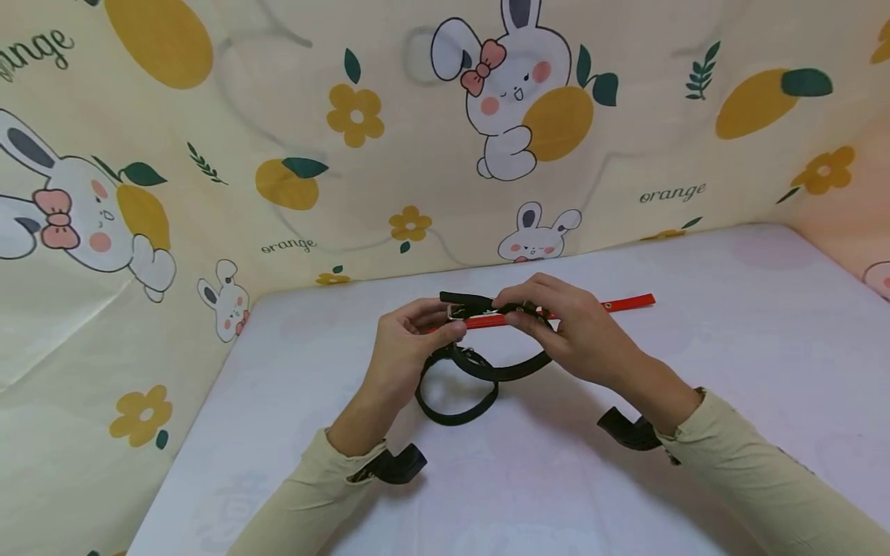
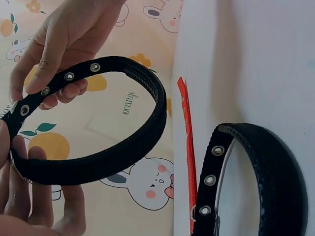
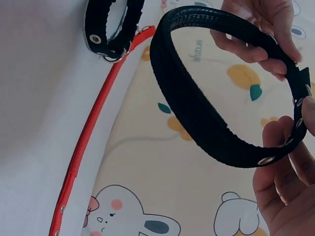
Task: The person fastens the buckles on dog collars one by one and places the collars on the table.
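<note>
We count three straps, two black and one red. The raised black strap (image 1: pixel 511 372) forms a loop above the desk (image 1: pixel 528 494), grasped by both hands: the left hand (image 1: pixel 406 340) pinches it near a metal buckle (image 1: pixel 455 312), the right hand (image 1: pixel 573 332) pinches it farther along. From the left wrist we see four eyelets on it. The other black strap (image 1: pixel 452 419) rests looped on the desk, three eyelets showing; the single red strap (image 1: pixel 629 303) lies just beyond.
</note>
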### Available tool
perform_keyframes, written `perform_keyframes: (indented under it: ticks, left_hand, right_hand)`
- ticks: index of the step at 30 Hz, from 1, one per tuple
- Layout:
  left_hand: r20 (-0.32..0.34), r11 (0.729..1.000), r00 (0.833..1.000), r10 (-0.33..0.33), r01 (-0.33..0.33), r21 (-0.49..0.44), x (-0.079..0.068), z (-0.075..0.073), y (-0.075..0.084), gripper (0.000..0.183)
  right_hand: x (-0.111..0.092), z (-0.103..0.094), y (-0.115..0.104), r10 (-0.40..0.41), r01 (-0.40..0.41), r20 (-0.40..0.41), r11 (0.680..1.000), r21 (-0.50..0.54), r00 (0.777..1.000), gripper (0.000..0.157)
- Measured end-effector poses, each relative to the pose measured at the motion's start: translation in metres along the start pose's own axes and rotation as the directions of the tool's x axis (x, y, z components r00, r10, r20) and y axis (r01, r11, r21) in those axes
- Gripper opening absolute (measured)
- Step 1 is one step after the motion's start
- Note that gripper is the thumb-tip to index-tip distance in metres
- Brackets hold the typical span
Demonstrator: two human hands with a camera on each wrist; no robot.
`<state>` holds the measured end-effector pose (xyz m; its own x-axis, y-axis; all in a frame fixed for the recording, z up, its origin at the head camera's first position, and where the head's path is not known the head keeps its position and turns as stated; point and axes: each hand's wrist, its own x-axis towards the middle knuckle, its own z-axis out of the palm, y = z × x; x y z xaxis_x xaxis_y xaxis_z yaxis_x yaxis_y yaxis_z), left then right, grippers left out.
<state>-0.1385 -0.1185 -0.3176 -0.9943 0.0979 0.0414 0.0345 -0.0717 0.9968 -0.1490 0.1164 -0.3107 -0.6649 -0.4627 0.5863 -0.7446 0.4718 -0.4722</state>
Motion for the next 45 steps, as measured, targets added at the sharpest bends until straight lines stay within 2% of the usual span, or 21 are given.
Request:
perform_keyframes:
  ticks: [9, 17, 22, 25, 37, 45]
  left_hand:
    - [-0.008, 1.0, 1.0, 0.001, -0.001, -0.018, -0.002, 0.004, -0.001, 0.032]
    - [0.006, 0.999, 1.0, -0.015, 0.015, 0.045, -0.005, 0.008, -0.004, 0.035]
    - [-0.002, 0.998, 1.0, -0.013, 0.013, 0.067, -0.007, 0.01, -0.004, 0.036]
    - [-0.006, 0.997, 1.0, -0.012, 0.012, 0.071, -0.007, 0.01, -0.004, 0.035]
    - [-0.022, 0.997, 1.0, 0.005, -0.003, 0.071, -0.006, 0.012, -0.003, 0.032]
    - [-0.022, 0.998, 1.0, 0.023, -0.021, 0.067, -0.008, 0.012, -0.002, 0.03]
  right_hand:
    - [-0.001, 0.007, -0.001, 0.071, -0.072, 0.018, 0.995, 0.074, 0.997, 0.02]
    - [-0.001, 0.013, -0.005, 0.126, -0.123, -0.017, 0.985, 0.124, 0.992, 0.012]
    - [-0.001, 0.012, -0.007, 0.191, -0.191, 0.02, 0.963, 0.189, 0.981, 0.023]
    - [-0.001, 0.01, -0.007, 0.198, -0.203, 0.044, 0.954, 0.222, 0.979, 0.027]
    - [0.0, 0.008, -0.009, 0.27, -0.282, 0.081, 0.91, 0.303, 0.959, 0.017]
    - [0.0, 0.008, -0.009, 0.252, -0.256, 0.05, 0.927, 0.274, 0.966, 0.014]
